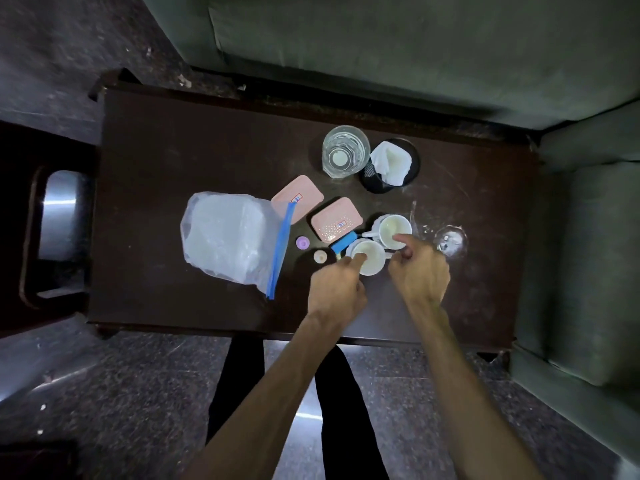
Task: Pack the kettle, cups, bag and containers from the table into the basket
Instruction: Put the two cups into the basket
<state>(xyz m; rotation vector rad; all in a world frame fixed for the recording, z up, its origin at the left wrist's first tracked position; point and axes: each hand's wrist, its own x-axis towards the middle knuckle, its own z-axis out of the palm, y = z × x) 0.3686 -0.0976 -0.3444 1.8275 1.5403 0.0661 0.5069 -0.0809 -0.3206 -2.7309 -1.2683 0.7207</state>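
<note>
Both hands are working at two white cups mid-table: the left hand (337, 289) is pinching the near cup (370, 258) at its rim, the right hand (417, 268) is pinching the far cup (394, 231). Pink containers (336, 219) and a blue sponge (343, 244) are crowding in just left, the bag (228, 239) is lying further left, and a glass (345, 154) is standing beyond.

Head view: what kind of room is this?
Probably a home living room: a low dark wooden coffee table flanked by grey-green sofas, speckled stone floor, and white cups and pink lidded containers on the table.
</note>
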